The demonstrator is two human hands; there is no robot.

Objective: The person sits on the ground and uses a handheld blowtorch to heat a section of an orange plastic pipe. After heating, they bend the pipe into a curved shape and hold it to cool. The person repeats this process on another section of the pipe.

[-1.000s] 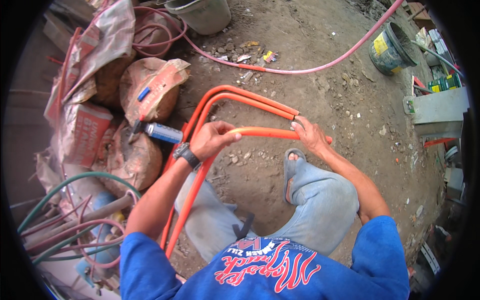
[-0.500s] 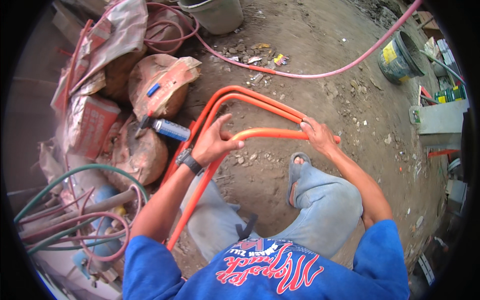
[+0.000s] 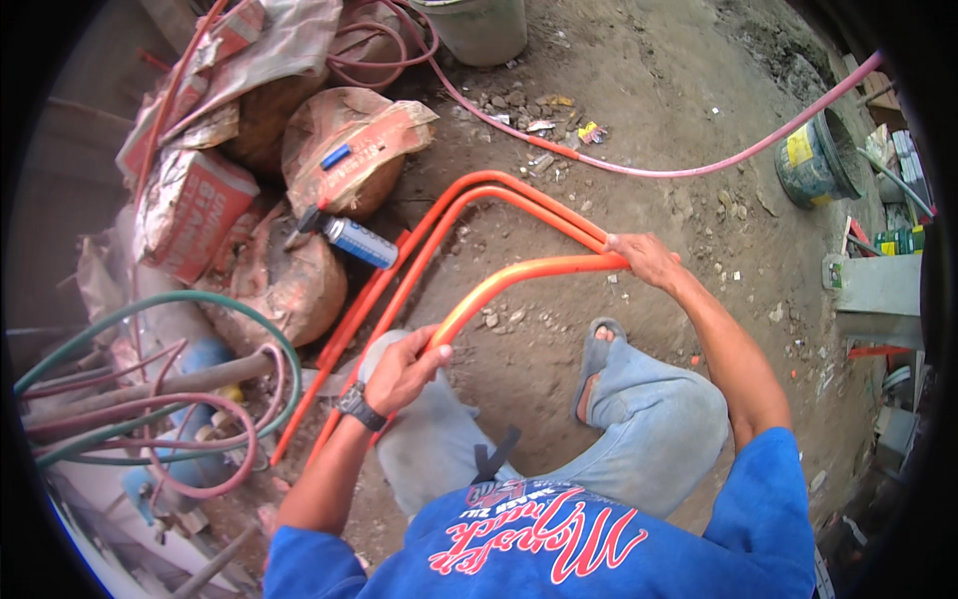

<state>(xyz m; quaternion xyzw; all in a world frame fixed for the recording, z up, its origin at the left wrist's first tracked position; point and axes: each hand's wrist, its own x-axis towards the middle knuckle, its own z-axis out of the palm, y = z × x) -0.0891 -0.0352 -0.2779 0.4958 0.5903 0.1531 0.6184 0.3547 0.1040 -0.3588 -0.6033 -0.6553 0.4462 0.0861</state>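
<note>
A bent orange pipe [image 3: 509, 280] curves between my hands, in front of my knees. My left hand [image 3: 404, 369] is closed around its near leg, beside my left knee. My right hand [image 3: 647, 262] grips the far ends, where this pipe meets two more bent orange pipes [image 3: 489, 190]; the fingers underneath are partly hidden. Those two run side by side around a similar bend, their long legs stretching back to the left. Left of them, a blue and white gas canister [image 3: 361, 243] with a torch head leans by the sacks. A blue lighter [image 3: 336, 157] rests on one sack.
Torn cement sacks [image 3: 195, 215] are heaped on the left. Green and pink hoses [image 3: 215, 424] coil below them. A pink hose [image 3: 659, 173] crosses the dirt ground ahead. A grey bucket [image 3: 479, 30] stands at the back, a dark bucket [image 3: 813, 160] at far right.
My left hand has come nearer to me, from the pipe's bend down its leg, and its spread fingers have closed. My right hand keeps its hold at the ends. The view has shifted slightly.
</note>
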